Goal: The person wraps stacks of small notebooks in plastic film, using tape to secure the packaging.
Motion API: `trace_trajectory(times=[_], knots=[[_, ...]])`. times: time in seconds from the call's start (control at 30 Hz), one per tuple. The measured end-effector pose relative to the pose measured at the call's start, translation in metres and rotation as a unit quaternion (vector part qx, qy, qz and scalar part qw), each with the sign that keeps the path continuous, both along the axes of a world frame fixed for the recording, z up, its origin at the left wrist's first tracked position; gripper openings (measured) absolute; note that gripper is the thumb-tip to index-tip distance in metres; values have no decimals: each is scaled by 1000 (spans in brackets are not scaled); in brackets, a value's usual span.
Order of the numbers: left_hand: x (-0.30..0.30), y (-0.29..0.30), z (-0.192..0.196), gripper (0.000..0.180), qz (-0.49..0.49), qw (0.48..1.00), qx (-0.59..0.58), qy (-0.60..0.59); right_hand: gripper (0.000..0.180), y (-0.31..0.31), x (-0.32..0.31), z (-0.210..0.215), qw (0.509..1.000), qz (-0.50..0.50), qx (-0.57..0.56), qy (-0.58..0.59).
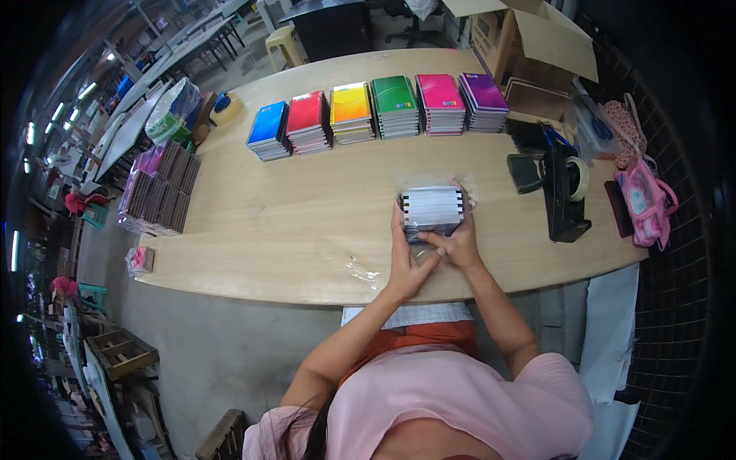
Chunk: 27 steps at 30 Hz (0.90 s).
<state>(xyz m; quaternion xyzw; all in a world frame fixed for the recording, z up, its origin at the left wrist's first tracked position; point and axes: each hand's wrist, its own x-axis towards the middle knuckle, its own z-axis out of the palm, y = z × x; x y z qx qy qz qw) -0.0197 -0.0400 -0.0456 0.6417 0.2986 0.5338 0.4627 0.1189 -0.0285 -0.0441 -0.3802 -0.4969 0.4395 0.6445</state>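
Observation:
A bundle of spiral notebooks in a clear plastic bag point(434, 205) stands on edge near the front of the wooden table point(307, 222). My left hand point(405, 257) grips its left and lower side. My right hand point(458, 244) holds its lower right corner, thumb pressing the bag's underside. Along the far side lie stacks of notebooks in a row: blue point(267, 129), red point(308, 120), yellow point(352, 112), green point(395, 104), pink point(441, 102) and purple point(484, 100).
A black tape dispenser point(565, 192) stands to the right, with a pink pouch point(644, 201) beyond it. An open cardboard box point(529, 46) sits at the far right. Wrapped notebook packs point(157, 190) lie at the left edge. A loose plastic scrap point(360, 270) lies near the front edge.

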Motion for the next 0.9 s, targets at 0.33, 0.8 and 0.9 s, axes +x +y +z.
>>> trace_trajectory(times=[0.33,0.8,0.9], knots=[[-26,10,31,95,182,967,137,114,57,-2,61,115,957,-154,55,-242],[-54,45,85,52,-33,878,358,316,29,22,50,205,774,-33,197,-601],[-53,51,87,55,-70,873,353,331,34,51,48,179,725,-43,172,-665]])
